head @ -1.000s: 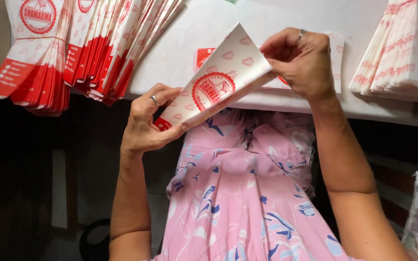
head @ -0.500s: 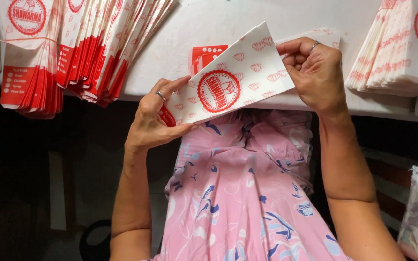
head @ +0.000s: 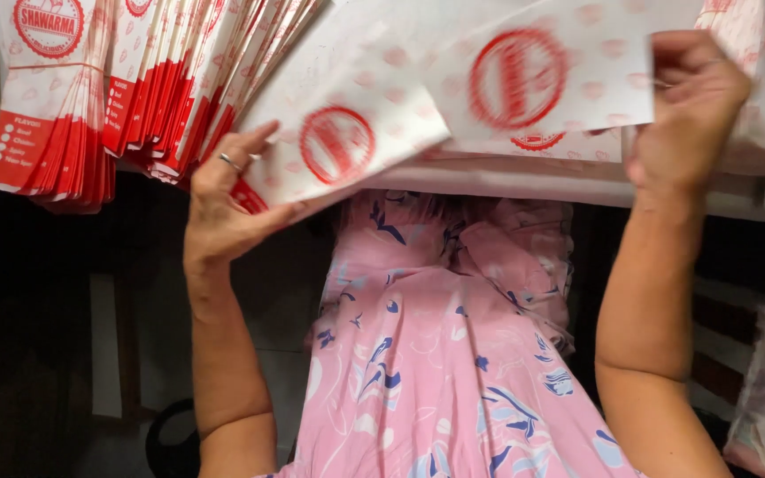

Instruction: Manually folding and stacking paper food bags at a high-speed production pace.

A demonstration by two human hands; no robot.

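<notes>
White table (head: 524, 181) spans the top. Stacked wrappers (head: 148, 88) at 10 o'clock. Right hand (head: 688, 111), 2 o'clock, pinches a blurred wrapper (head: 542, 80). Left hand (head: 227, 199), 9 o'clock, grasps another wrapper (head: 347, 146).

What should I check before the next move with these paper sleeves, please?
1. Left hand holds a paper sleeve by its lower corner: ok.
2. Right hand holds a second sleeve: ok.
3. The two sleeves are separate sheets: cannot tell, both are blurred and they overlap.
4. Fanned stack of sleeves stays on the white table: ok, though its ends hang over the edge.
5. Space on the table for putting a sleeve down: cannot tell, the sleeves hide it.
</notes>
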